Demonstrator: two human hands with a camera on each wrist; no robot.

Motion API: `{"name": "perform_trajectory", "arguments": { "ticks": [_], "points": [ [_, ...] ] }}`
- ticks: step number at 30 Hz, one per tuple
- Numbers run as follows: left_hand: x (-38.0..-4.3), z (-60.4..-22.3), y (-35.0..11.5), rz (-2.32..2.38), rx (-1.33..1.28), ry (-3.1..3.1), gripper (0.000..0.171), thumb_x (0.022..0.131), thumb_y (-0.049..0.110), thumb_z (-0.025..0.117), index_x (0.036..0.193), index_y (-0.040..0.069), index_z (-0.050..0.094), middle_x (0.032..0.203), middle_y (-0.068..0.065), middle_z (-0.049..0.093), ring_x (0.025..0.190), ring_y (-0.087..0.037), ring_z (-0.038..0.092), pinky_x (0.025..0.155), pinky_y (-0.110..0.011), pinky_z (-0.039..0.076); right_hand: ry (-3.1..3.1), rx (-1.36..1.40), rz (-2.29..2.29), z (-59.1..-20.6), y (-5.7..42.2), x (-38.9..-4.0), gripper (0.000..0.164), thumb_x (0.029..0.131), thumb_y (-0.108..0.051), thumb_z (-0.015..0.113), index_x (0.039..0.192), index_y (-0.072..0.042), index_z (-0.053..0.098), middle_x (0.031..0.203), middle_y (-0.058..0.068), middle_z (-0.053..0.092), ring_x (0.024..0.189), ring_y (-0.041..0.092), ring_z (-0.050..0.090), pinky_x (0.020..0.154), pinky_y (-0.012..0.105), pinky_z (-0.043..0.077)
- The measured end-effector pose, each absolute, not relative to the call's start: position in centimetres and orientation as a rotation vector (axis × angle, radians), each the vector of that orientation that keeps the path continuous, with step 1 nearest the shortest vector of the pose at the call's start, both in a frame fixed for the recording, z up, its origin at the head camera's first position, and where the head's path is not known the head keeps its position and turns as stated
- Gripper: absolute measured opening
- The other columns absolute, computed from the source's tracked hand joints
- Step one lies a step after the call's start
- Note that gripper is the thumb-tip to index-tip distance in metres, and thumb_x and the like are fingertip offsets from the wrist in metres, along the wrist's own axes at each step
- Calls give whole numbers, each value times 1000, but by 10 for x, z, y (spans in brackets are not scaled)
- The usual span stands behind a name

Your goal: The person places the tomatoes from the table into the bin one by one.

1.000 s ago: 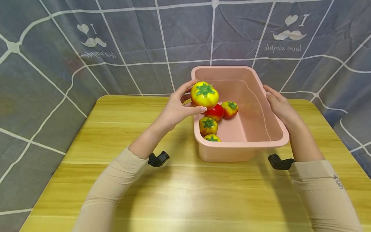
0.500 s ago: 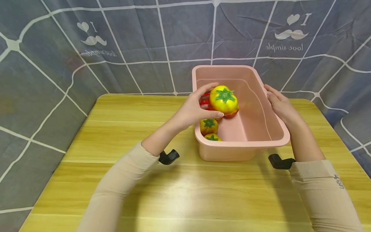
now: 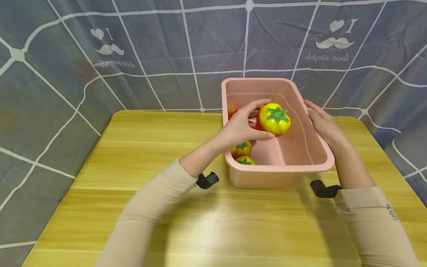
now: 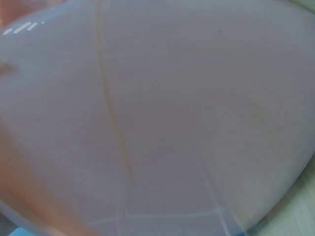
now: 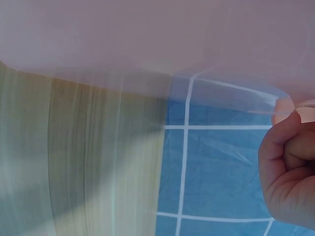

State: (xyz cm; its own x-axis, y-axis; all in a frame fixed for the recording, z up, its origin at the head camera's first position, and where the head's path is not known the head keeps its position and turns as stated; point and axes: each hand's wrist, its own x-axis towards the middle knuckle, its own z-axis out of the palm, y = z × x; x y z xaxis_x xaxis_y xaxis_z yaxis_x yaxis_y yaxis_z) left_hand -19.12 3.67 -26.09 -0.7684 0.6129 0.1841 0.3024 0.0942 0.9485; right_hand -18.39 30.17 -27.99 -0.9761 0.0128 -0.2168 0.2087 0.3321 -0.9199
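Observation:
In the head view my left hand [image 3: 238,128] holds a yellow tomato [image 3: 274,120] with a green star-shaped leaf, thumb at the near side and fingers at the far side. The tomato is above the inside of a pink plastic bin [image 3: 267,178]. My right hand [image 3: 325,124] grips the bin's right rim; its curled fingers [image 5: 275,162] show at the edge of the right wrist view. Two yellow-orange tomatoes, one [image 3: 241,149] behind the other [image 3: 245,160], lie along the bin's left side. Red fruit [image 3: 232,113] shows partly behind my left hand. The bin's pale wall [image 4: 197,98] fills most of the left wrist view.
The bin stands on a wood-grain table [image 3: 133,178], towards its back right. A grey-blue cloth [image 3: 160,44] with white grid lines hangs behind and at both sides. Black camera mounts [image 3: 207,180] stick out from both wrists.
My left hand has carried the yellow tomato rightward from the bin's left rim to over its middle, now covering part of the fruit inside. The right hand stays on the rim.

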Motion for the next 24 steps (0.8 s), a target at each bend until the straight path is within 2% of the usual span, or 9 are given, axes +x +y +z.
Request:
{"name": "perform_trajectory", "arguments": {
  "ticks": [7, 13, 16, 20, 24],
  "points": [
    [-187, -250, 46, 1640, 916, 2129, 75, 77, 9, 75, 141, 13, 36, 135, -1, 43, 117, -13, 46, 92, -16, 42, 2456, 242, -1629, -279, 301, -185, 60, 97, -50, 29, 150, -31, 8, 156, 4, 11, 136, 22, 26, 103, 24, 34],
    [-196, -261, 58, 1634, 993, 2145, 77, 75, 12, 77, 141, 15, 38, 135, 1, 43, 117, -11, 45, 87, -15, 45, 2460, 247, -1615, -280, 301, -185, 59, 97, -50, 29, 150, -31, 8, 155, 7, 12, 135, 24, 28, 103, 28, 34],
    [-196, -261, 58, 1584, 1012, 2169, 76, 76, 15, 77, 141, 18, 38, 133, 2, 45, 115, -10, 45, 68, -20, 52, 2462, 243, -1622, -280, 301, -185, 60, 97, -49, 29, 150, -30, 8, 155, 8, 14, 133, 24, 30, 100, 25, 36],
    [-195, -262, 55, 1509, 979, 2155, 76, 77, 18, 77, 141, 22, 37, 131, 3, 46, 110, -11, 46, 48, -30, 49, 2449, 239, -1641, -280, 300, -183, 61, 97, -50, 30, 150, -31, 9, 155, 5, 12, 135, 22, 28, 100, 21, 36],
    [-196, -263, 53, 1481, 950, 2120, 78, 77, 18, 77, 143, 23, 35, 131, 1, 46, 106, -14, 48, 47, -31, 49, 2449, 229, -1653, -281, 300, -181, 62, 96, -51, 32, 150, -31, 9, 156, 4, 12, 135, 20, 27, 98, 18, 37]
  ]
}}
